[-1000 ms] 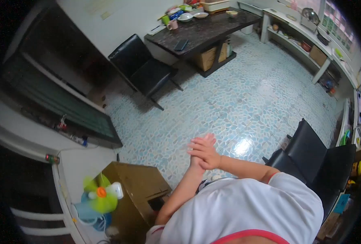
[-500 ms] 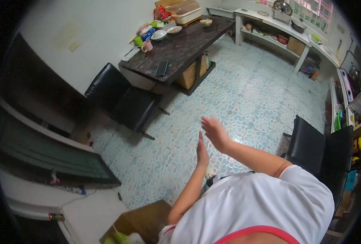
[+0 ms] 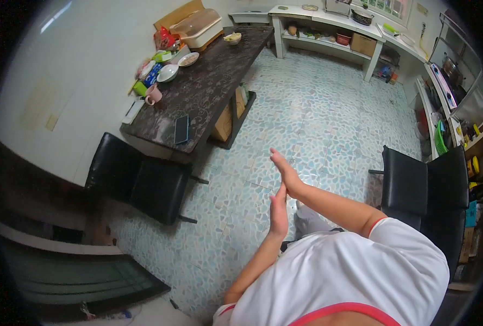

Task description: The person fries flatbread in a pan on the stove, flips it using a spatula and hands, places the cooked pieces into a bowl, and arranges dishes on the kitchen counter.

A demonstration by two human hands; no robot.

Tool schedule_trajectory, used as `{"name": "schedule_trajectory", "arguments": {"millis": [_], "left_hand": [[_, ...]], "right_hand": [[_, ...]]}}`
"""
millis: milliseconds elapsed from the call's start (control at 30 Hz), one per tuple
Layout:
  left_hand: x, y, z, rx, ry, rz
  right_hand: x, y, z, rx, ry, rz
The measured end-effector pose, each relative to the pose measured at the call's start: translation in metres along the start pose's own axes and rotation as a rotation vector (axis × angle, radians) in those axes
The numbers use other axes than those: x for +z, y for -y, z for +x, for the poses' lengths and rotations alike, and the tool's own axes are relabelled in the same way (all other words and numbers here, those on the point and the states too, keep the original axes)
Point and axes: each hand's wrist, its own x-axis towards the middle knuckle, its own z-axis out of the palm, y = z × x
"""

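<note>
Two bare hands meet over the tiled floor

The person's left hand (image 3: 279, 213) and right hand (image 3: 286, 175) come together in front of the white shirt (image 3: 344, 271). Both are held flat rather than curled; the left fingertips meet the heel of the right hand, whose fingers reach farther forward. How much of the palms touch, I cannot tell. The hands are each other's nearest thing, above the pale blue and white floor (image 3: 328, 119), with a grey trouser leg (image 3: 309, 219) just beside them.

To the left, a black chair (image 3: 160, 187) stands by the near end of the dark table (image 3: 214, 81). On that table a phone (image 3: 181, 130) lies near the edge, with a pink mug (image 3: 154, 95) beyond it, then two white bowls (image 3: 167, 73) (image 3: 188, 59) near each other. Farther along are a lidded box (image 3: 198, 30) and a bowl of food (image 3: 232, 38).

A second black chair (image 3: 405, 182) stands to the right, near shelves holding a green basket (image 3: 441, 137). At the far side, a black pot (image 3: 362, 17) sits on the white counter (image 3: 320, 18), above a cardboard box (image 3: 363, 44) on its lower shelf.
</note>
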Motion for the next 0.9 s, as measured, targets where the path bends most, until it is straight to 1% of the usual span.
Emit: {"name": "schedule_trajectory", "arguments": {"millis": [33, 67, 100, 133, 167, 200, 267, 367, 467, 567, 667, 767, 867, 900], "left_hand": [[0.01, -0.007, 0.02, -0.004, 0.025, 0.138], [0.008, -0.001, 0.044, -0.006, 0.042, 0.193], [0.004, 0.01, 0.071, -0.011, 0.076, 0.249], [0.005, 0.021, 0.101, -0.015, 0.132, 0.301], [0.01, 0.03, 0.132, -0.053, 0.144, 0.217], [0.016, 0.043, 0.166, -0.045, 0.139, 0.214], [0.062, 0.024, 0.213, -0.134, 0.183, 0.174], [0.076, 0.045, 0.279, -0.16, 0.291, 0.176], [0.104, 0.054, 0.323, -0.169, 0.463, 0.229], [0.111, 0.07, 0.366, -0.207, 0.492, 0.189], [0.116, 0.087, 0.412, -0.329, 0.301, 0.041], [0.098, 0.093, 0.474, -0.44, 0.27, -0.212], [0.086, 0.084, 0.516, -0.343, 0.511, -0.076], [0.081, 0.075, 0.529, -0.233, 0.638, -0.081]], "right_hand": [[-0.004, 0.018, 0.005, 0.096, -0.095, 0.144], [-0.011, 0.029, 0.015, 0.185, -0.193, 0.293], [-0.022, 0.031, 0.032, 0.093, -0.213, 0.334], [-0.037, 0.028, 0.049, 0.004, -0.252, 0.233], [-0.051, 0.024, 0.067, -0.081, -0.3, 0.13], [-0.064, 0.023, 0.083, -0.219, -0.36, -0.077], [-0.094, 0.048, 0.118, -0.174, -0.457, 0.008], [-0.154, 0.088, 0.161, -0.269, -0.497, -0.378], [-0.228, 0.113, 0.222, -0.273, -0.592, -0.271], [-0.259, 0.107, 0.262, -0.181, -0.711, -0.364], [-0.257, 0.101, 0.289, -0.201, -0.759, -0.553], [-0.255, 0.092, 0.327, -0.191, -0.664, -0.82], [-0.289, 0.119, 0.381, -0.207, -0.721, -0.9], [-0.304, 0.126, 0.401, -0.112, -0.756, -0.827]]}}
